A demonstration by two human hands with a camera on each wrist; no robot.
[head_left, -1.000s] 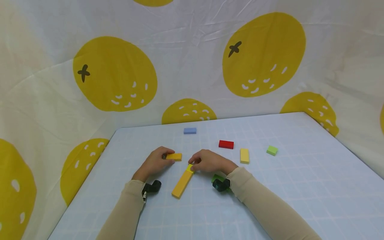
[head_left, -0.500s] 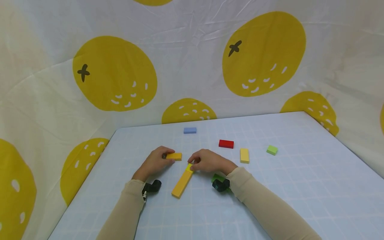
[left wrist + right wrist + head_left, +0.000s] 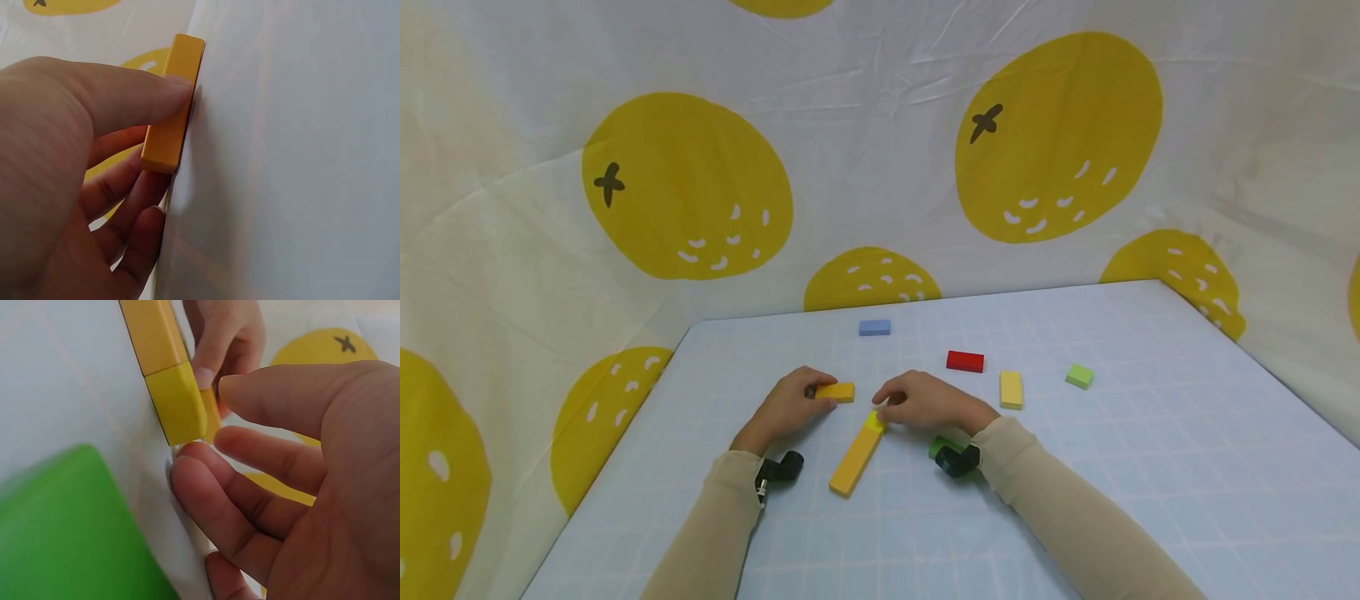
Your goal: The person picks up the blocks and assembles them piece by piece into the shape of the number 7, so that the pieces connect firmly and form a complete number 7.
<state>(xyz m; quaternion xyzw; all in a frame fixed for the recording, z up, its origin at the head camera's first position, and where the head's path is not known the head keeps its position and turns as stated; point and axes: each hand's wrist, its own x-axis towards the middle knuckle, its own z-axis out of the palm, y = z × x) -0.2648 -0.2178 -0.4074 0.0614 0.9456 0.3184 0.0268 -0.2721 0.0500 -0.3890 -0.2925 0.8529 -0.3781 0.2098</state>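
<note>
My left hand (image 3: pixel 784 406) pinches a short orange block (image 3: pixel 842 392) that lies on the table; in the left wrist view the thumb presses one side of the orange block (image 3: pixel 166 142), with fingers behind it. Nearer to me, a long orange block (image 3: pixel 855 463) lies slanting, and a small yellow block (image 3: pixel 873 422) sits end to end with it at its far end. Beside that yellow piece is my right hand (image 3: pixel 925 401). In the right wrist view its thumb stands apart from the yellow block (image 3: pixel 177 406), and the loosely bent fingers hold nothing.
Under the right wrist lies a green block (image 3: pixel 940 445), partly hidden by the wrist camera. Farther back are a blue block (image 3: pixel 875 327), a red block (image 3: pixel 965 361), a pale yellow block (image 3: pixel 1011 390) and a small light green block (image 3: pixel 1079 377). A fruit-patterned curtain (image 3: pixel 880 183) hangs behind the table.
My right hand has let go of the small yellow block and shifted slightly away from it, up and to the right. The left hand and the blocks stay in place.
</note>
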